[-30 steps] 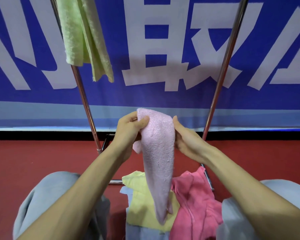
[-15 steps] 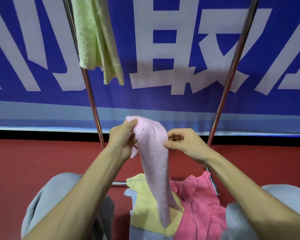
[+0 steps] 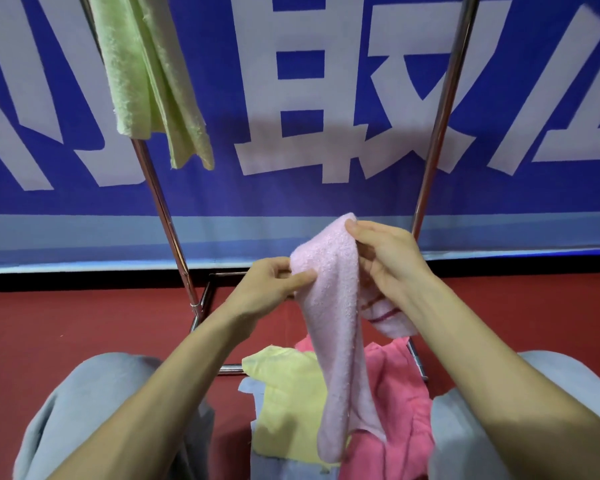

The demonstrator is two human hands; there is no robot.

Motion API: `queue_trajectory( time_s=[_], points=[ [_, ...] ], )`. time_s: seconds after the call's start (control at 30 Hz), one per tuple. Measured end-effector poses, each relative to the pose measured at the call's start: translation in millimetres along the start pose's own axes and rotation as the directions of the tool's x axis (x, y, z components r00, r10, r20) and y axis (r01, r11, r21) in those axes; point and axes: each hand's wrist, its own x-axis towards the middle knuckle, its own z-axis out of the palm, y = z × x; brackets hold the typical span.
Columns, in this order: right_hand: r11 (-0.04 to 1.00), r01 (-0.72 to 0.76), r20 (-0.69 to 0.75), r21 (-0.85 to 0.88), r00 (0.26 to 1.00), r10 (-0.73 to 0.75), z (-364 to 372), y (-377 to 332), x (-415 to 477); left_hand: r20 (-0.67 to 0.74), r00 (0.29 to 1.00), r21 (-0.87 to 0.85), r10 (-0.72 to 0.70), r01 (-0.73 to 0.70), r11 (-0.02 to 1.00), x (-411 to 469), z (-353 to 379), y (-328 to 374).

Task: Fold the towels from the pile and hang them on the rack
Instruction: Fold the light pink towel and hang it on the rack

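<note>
Pink towel | pinched: left hand; right hand (dangling over pile)

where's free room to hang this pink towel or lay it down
Free: the gap between the green towel and the right pole, though the top bar is out of view; the red floor left of the left pole. Crowded: the pile between the knees, under the pink towel.

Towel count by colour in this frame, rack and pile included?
Green towel, hanging on the rack: 1
Light pink towel, held by left hand and right hand: 1
Yellow towel, in the pile: 1
Deep pink towel, in the pile: 1
Pale blue towel, in the pile: 1
Total: 5
</note>
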Motion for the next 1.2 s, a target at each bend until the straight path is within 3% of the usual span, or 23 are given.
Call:
queue_trajectory(
  time_s=[0.2,0.3,0.6,0.8,0.97,1.07,1.2],
  points=[
    [0.982,-0.183,-0.043,0.035,0.982,0.185,-11,2,3,-0.028,0.989,-0.071,0.148,-0.15,0.986,0,14,4],
    [0.973,-0.227,0.001,0.044,0.974,0.227,-7,7,1,-0.09,0.979,-0.119,0.185,-0.195,0.974,1,15,6],
    [0.951,-0.288,0.221,-0.112,0.926,0.306,13,21,-9,-0.223,0.974,-0.274,0.045,-0.107,0.956,2,-7,15],
    [0.957,-0.174,0.373,-0.23,0.893,0.252,21,30,-16,-0.303,0.944,-0.353,-0.128,0.014,0.936,0,-21,19],
    [0.935,-0.074,0.462,-0.347,0.854,0.24,19,32,-17,-0.377,0.891,-0.495,-0.251,0.035,0.868,-1,-29,21],
    [0.926,0.027,0.436,-0.375,0.887,0.151,20,30,-15,-0.359,0.893,-0.551,-0.27,0.03,0.834,0,-34,20],
    [0.894,0.159,0.351,-0.42,0.937,-0.002,23,27,-14,-0.325,0.913,-0.499,-0.247,0.056,0.865,2,-33,15]
  ],
)
